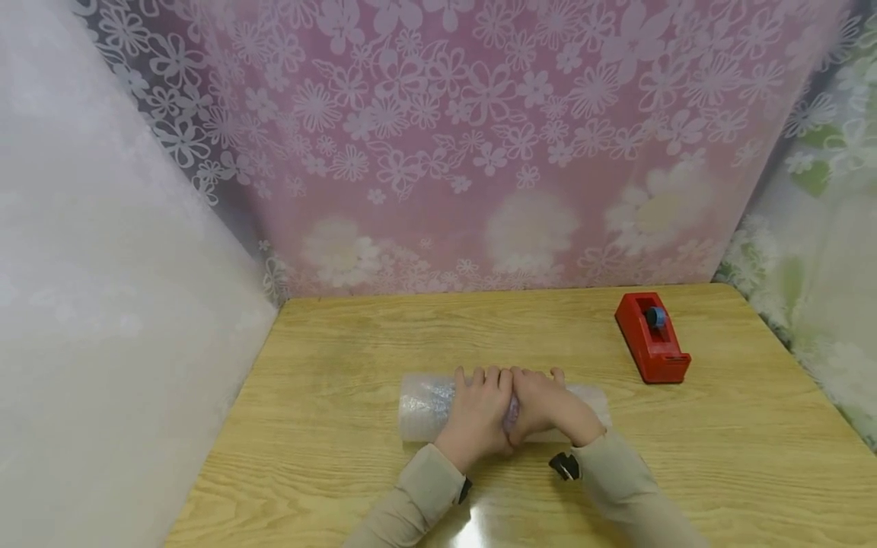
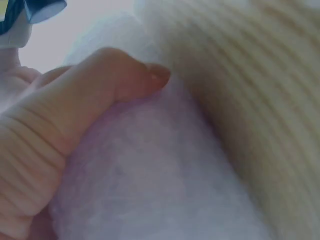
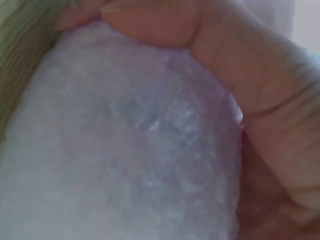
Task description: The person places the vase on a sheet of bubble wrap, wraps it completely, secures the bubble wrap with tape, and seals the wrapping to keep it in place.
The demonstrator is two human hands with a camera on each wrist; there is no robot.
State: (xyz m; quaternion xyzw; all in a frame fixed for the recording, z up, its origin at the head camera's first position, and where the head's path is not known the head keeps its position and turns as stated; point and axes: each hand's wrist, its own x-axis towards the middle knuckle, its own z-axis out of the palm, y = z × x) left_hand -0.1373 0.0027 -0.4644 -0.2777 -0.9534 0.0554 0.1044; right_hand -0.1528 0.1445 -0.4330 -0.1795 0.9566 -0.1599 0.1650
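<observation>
Bubble-wrap roll: the clear, whitish roll [image 1: 425, 409] lies on its side on the surface [image 1: 329, 358], near the middle, its length running from left to right. A faint purple tint shows between the hands, and both ends stick out past them.
Left hand: the left hand [image 1: 477, 415] grips the roll just left of its middle, fingers over the top towards the far side. In the left wrist view its thumb bends across the plastic, close to where the roll meets the wood grain.
Right hand: the right hand [image 1: 543, 403] grips the roll right of the left hand, the two touching or nearly so. In the right wrist view the thumb and a fingertip press against the crinkled, shiny plastic.
Sleeves: a beige left sleeve [image 1: 426, 491] and a beige right sleeve [image 1: 620, 468] come in from the near edge, with a small black piece [image 1: 565, 466] beside the right cuff.
Tape dispenser: the red dispenser [image 1: 644, 346] stands on the surface behind and right of the roll, well apart from the hands, with a blue tape roll [image 1: 655, 317] in it.
Backdrop: a pink flowered cloth [image 1: 438, 152] hangs behind the far edge.
</observation>
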